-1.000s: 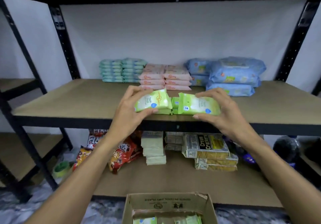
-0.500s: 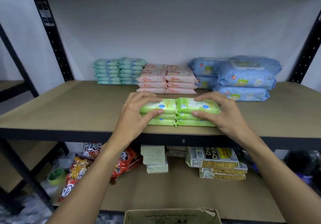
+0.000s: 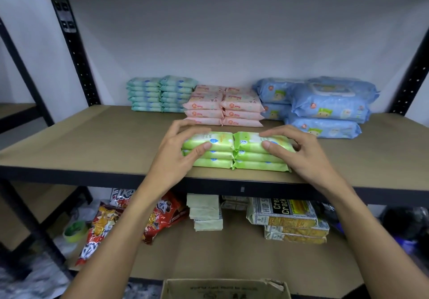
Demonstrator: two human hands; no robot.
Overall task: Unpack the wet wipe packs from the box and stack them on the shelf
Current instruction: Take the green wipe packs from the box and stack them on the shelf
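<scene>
Across the middle of the frame runs the brown shelf (image 3: 92,141) on its black rack. At its back, right of centre, lie large blue wipe packs (image 3: 329,106), with pink packs (image 3: 222,108) in the centre and teal packs (image 3: 160,94) to their left. Near the shelf's front edge, centre frame, the green wet wipe packs (image 3: 253,157) sit in two touching stacks, three high. The left hand (image 3: 174,157) grips the left stack's top pack, fingers curled over its far side and thumb on its near face. The right hand (image 3: 308,157) clamps the right stack likewise. At the bottom edge shows the cardboard box (image 3: 222,289). Cracker packs (image 3: 285,213) lie on the lower board.
</scene>
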